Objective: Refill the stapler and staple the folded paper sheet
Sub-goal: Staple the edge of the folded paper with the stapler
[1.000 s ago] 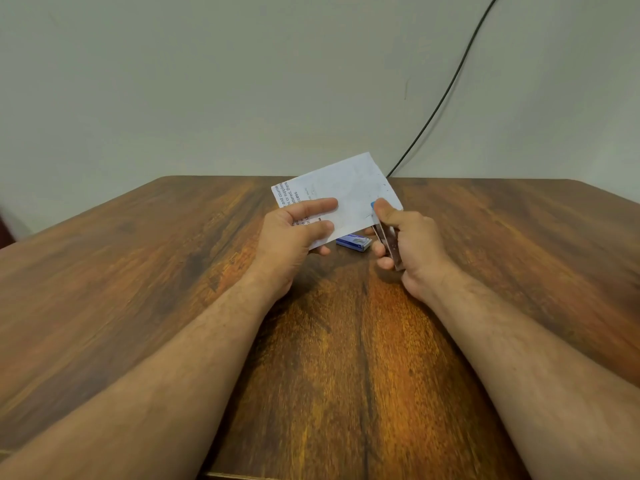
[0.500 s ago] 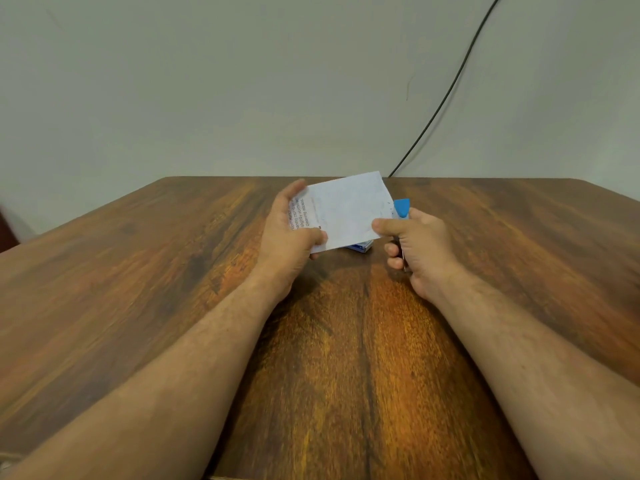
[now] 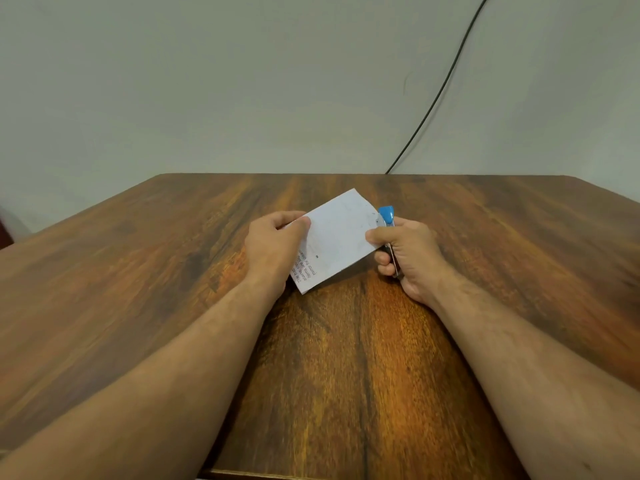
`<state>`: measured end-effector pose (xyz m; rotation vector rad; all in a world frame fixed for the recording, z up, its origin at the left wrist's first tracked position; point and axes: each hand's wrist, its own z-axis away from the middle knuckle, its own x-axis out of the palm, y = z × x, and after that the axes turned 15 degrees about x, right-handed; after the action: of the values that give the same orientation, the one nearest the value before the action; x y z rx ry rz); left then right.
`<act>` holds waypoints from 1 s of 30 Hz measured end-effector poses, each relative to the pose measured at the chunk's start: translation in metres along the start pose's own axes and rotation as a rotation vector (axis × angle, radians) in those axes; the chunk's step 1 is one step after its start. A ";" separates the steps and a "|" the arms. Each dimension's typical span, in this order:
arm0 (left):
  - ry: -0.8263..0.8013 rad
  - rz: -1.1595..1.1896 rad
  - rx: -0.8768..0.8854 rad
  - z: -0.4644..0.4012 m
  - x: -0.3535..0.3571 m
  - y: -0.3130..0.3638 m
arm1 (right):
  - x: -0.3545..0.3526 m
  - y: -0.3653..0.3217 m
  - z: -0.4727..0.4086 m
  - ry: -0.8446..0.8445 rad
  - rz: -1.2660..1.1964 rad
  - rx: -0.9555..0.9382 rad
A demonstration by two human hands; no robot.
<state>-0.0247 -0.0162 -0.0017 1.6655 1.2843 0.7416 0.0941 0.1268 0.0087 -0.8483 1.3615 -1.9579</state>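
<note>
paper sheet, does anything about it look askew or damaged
Nothing stands out. The folded paper sheet is held tilted above the table by the left hand, its right edge at the blue-tipped stapler in the right hand. No visible tears.

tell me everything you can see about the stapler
The stapler is small, with a blue plastic tip and a metal body, mostly hidden inside the closed right hand. It points away from the person, held above the table, its front end at the right edge of the folded paper. Whether it is pressed shut cannot be told.
</note>
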 end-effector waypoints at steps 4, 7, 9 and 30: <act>0.099 -0.018 -0.016 0.000 -0.005 0.003 | 0.000 0.002 -0.002 -0.001 -0.013 -0.034; 0.172 -0.113 -0.028 0.001 -0.012 0.006 | 0.001 0.002 -0.001 -0.006 0.004 -0.060; 0.211 -0.156 -0.045 0.002 -0.020 0.008 | 0.001 0.002 0.000 -0.010 0.013 -0.070; -0.596 -1.041 0.113 0.028 -0.064 0.017 | 0.004 0.003 0.031 0.167 0.620 -0.182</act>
<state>-0.0114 -0.0863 0.0053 0.9356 1.4888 -0.4254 0.1165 0.1054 0.0150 -0.2791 1.6726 -1.4573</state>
